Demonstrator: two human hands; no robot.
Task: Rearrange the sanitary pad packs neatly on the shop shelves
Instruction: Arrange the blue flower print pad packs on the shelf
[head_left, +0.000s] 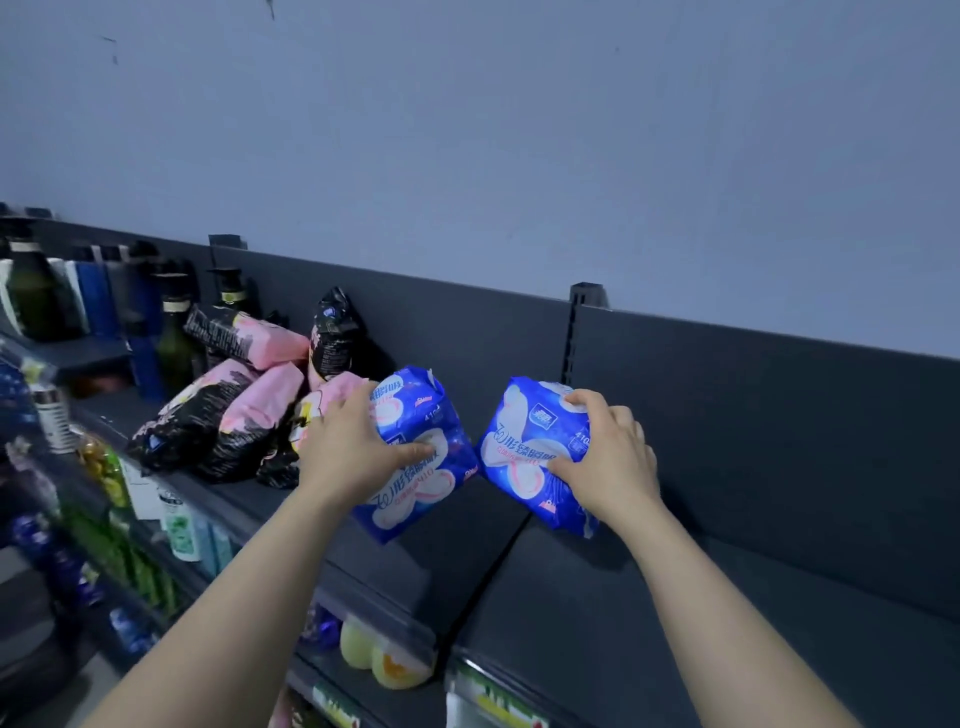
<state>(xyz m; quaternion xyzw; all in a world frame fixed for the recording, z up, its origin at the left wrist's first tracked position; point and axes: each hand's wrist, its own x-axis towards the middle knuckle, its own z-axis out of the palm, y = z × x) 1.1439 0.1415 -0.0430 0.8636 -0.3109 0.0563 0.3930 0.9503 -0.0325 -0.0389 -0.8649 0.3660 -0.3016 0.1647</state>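
The dark top shelf (675, 597) carries a loose pile of pink-and-black pad packs (228, 415) at its left. Just right of the pile, two blue pad packs stand tilted on the shelf, close together. The left hand (348, 447) grips the left blue pack (415, 415), thumb across its front. The right hand (613, 457) grips the right blue pack (524, 447), fingers curled over its top edge.

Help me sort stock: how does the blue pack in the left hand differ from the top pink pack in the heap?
The blue pack is blue with white shapes; the pink pack is pink with black print. The left hand grips the blue pack; no hand holds the pink pack. The blue pack stands tilted; the pink pack lies across others. Both are soft wrapped packs.
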